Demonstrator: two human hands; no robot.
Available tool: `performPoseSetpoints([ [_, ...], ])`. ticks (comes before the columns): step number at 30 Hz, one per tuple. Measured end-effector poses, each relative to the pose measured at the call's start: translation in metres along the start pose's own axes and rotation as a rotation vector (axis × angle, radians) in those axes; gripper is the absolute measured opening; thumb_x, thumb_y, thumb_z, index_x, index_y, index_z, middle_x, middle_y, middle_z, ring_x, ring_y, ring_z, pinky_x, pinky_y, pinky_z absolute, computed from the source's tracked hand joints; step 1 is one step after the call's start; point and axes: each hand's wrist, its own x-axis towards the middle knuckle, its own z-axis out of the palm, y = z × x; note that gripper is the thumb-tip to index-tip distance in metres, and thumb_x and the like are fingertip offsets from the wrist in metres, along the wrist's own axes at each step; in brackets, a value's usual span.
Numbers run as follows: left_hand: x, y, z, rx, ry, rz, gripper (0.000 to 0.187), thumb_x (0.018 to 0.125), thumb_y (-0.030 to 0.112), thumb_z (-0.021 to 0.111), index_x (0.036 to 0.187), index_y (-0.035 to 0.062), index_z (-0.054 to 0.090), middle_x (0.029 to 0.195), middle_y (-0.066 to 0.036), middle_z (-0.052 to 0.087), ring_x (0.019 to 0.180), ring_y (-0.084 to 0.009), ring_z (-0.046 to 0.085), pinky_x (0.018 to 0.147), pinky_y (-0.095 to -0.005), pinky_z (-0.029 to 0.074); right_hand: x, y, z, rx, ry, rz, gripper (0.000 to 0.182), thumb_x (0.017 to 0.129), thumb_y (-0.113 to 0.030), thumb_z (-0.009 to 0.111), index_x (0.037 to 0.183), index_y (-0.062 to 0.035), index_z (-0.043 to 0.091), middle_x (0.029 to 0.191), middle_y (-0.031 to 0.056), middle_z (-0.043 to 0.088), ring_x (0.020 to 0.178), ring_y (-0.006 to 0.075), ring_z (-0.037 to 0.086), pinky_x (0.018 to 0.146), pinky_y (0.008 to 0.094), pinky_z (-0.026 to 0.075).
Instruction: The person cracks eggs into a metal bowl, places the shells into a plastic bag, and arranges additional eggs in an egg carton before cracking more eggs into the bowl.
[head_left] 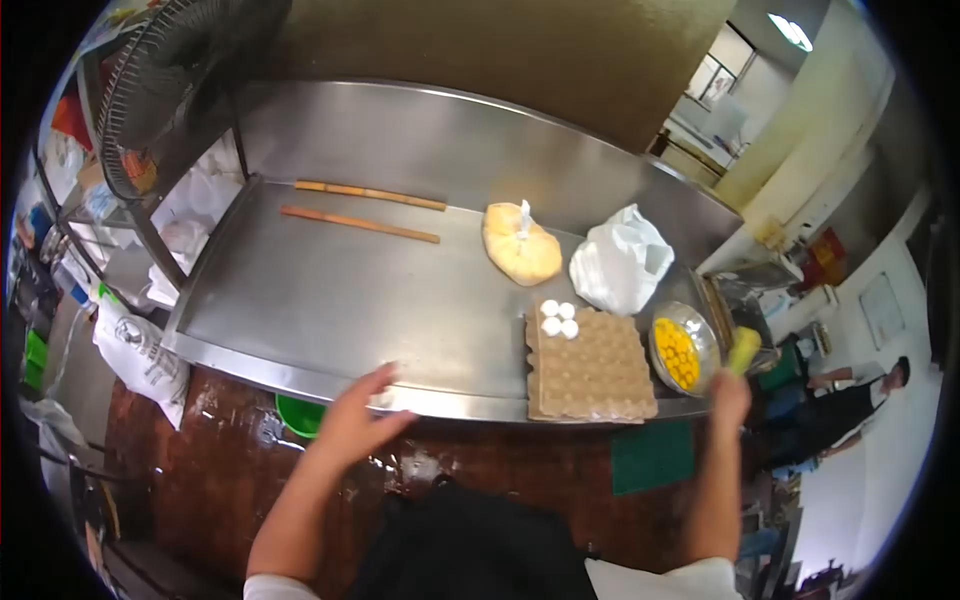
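Observation:
My left hand [362,418] is open above the front edge of the steel table [300,330], thumb and fingers apart, holding nothing. My right hand [731,396] is closed around a blurred yellow-green thing [743,351], whose kind I cannot make out. Just left of that hand stands a metal bowl [704,333] with several egg yolks [677,355] in it. Beside the bowl lies a cardboard egg tray [590,375], with several white eggs [559,319] grouped at its far left corner.
Behind the tray sit a knotted bag with yellowish contents [522,250] and a white plastic bag [622,262]. Two wooden sticks [360,224] lie at the back left. A fan [150,90] and a sack [140,350] are on the left. Another person [840,415] stands at right.

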Motion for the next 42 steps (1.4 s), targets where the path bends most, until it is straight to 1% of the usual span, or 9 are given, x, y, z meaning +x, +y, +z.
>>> performPoseSetpoints([
  [3, -0.080, -0.104, -0.037, 0.377, 0.167, -0.229, 0.069, 0.082, 0.036, 0.079, 0.136, 0.0029, 0.054, 0.122, -0.021, 0.066, 0.112, -0.0313, 0.066, 0.093, -0.0375, 0.052, 0.069, 0.164, -0.129, 0.876, 0.124, 0.941, 0.036, 0.097, -0.048, 0.053, 0.121, -0.0231, 0.063, 0.099, -0.0041, 0.070, 0.081, 0.0140, 0.066, 0.069, 0.0349, 0.044],
  [9, -0.363, -0.310, -0.022, 0.630, -0.097, -0.499, 0.027, 0.081, 0.018, 0.067, 0.102, 0.0004, 0.069, 0.093, -0.015, 0.073, 0.076, -0.0335, 0.070, 0.070, -0.0444, 0.055, 0.069, 0.268, -0.237, 0.901, 0.426, 1.052, 0.032, 0.098, -0.046, 0.049, 0.121, -0.0272, 0.060, 0.111, -0.0080, 0.068, 0.094, 0.0133, 0.065, 0.079, 0.0378, 0.042],
  [10, -0.405, -0.277, 0.002, 0.255, 0.022, -1.012, 0.044, 0.097, 0.029, 0.062, 0.134, 0.0059, 0.058, 0.095, -0.017, 0.071, 0.081, -0.0215, 0.066, 0.072, -0.0516, 0.054, 0.075, 0.284, -0.239, 0.896, 0.446, 1.074, 0.031, 0.098, -0.042, 0.048, 0.120, -0.0250, 0.060, 0.110, -0.0077, 0.067, 0.092, 0.0131, 0.065, 0.078, 0.0375, 0.043],
  [12, -0.425, -0.266, 0.048, -0.260, 0.257, -1.697, 0.027, 0.099, 0.033, 0.055, 0.109, 0.0106, 0.067, 0.074, -0.005, 0.061, 0.049, -0.0156, 0.051, 0.037, -0.0317, 0.037, 0.089, 0.318, -0.242, 0.906, 0.482, 1.087, 0.029, 0.098, -0.035, 0.047, 0.121, -0.0227, 0.060, 0.111, -0.0074, 0.067, 0.089, 0.0121, 0.065, 0.076, 0.0363, 0.045],
  [20, -0.311, -0.171, 0.253, -0.272, 0.341, -1.396, 0.033, 0.100, 0.039, 0.052, 0.100, 0.0099, 0.068, 0.067, -0.002, 0.057, 0.045, -0.0142, 0.047, 0.035, -0.0284, 0.029, 0.197, 0.567, -0.260, 0.825, 0.520, 0.906, 0.026, 0.096, -0.037, 0.059, 0.111, -0.0154, 0.062, 0.102, -0.0082, 0.072, 0.085, 0.0096, 0.066, 0.072, 0.0358, 0.046],
  [24, -0.213, -0.150, 0.297, -0.373, -0.072, -1.289, 0.019, 0.089, 0.017, 0.064, 0.103, 0.0037, 0.065, 0.084, -0.010, 0.067, 0.068, -0.0238, 0.068, 0.054, -0.0431, 0.057, 0.230, 0.602, -0.289, 0.824, 0.640, 0.934, 0.026, 0.097, -0.036, 0.059, 0.116, -0.0185, 0.059, 0.108, -0.0083, 0.071, 0.089, 0.0099, 0.066, 0.077, 0.0355, 0.045],
  [35, -0.151, -0.106, 0.326, -0.189, 0.319, -1.109, 0.021, 0.088, 0.021, 0.068, 0.097, 0.0026, 0.064, 0.074, -0.008, 0.065, 0.048, -0.0190, 0.059, 0.038, -0.0292, 0.044, 0.261, 0.635, -0.320, 0.945, 0.571, 1.007, 0.022, 0.099, -0.034, 0.055, 0.118, -0.0221, 0.056, 0.113, -0.0092, 0.071, 0.100, 0.0091, 0.066, 0.078, 0.0314, 0.046],
  [38, -0.171, -0.167, 0.319, 0.160, -0.160, -0.719, 0.024, 0.090, 0.026, 0.065, 0.097, 0.0036, 0.061, 0.072, -0.010, 0.064, 0.045, -0.0226, 0.057, 0.037, -0.0327, 0.044, 0.258, 0.635, -0.323, 1.056, 0.588, 0.946, 0.022, 0.100, -0.033, 0.052, 0.118, -0.0213, 0.056, 0.113, -0.0075, 0.071, 0.100, 0.0108, 0.066, 0.080, 0.0326, 0.046],
  [42, -0.215, -0.119, 0.372, -0.219, 0.170, -1.436, 0.048, 0.099, 0.049, 0.049, 0.096, 0.0048, 0.069, 0.077, -0.009, 0.061, 0.052, -0.0186, 0.055, 0.042, -0.0316, 0.039, 0.266, 0.652, -0.342, 1.086, 0.589, 0.988, 0.023, 0.101, -0.031, 0.051, 0.120, -0.0202, 0.056, 0.111, -0.0034, 0.073, 0.102, 0.0151, 0.066, 0.083, 0.0356, 0.047],
])
